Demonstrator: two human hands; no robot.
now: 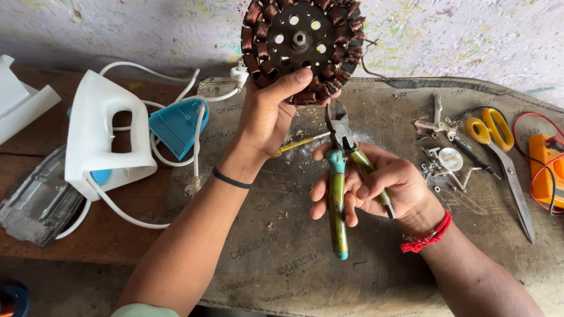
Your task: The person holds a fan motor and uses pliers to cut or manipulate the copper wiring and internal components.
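Observation:
My left hand (267, 111) holds up a round motor stator (302, 44) with copper wire coils around its rim, gripping it at the lower edge with the thumb on its face. My right hand (376, 188) is closed around the green handles of a pair of cutting pliers (339, 176). The dark plier jaws point up, just below the stator's lower edge, and seem slightly parted.
A white clothes-iron shell (106, 138) with its cord and a blue part (176, 123) lie at the left, beside a metal soleplate (38, 202). Yellow-handled scissors (499, 147), small metal parts (443, 158) and an orange meter (546, 170) lie at the right. A yellow screwdriver (296, 144) lies under the hands.

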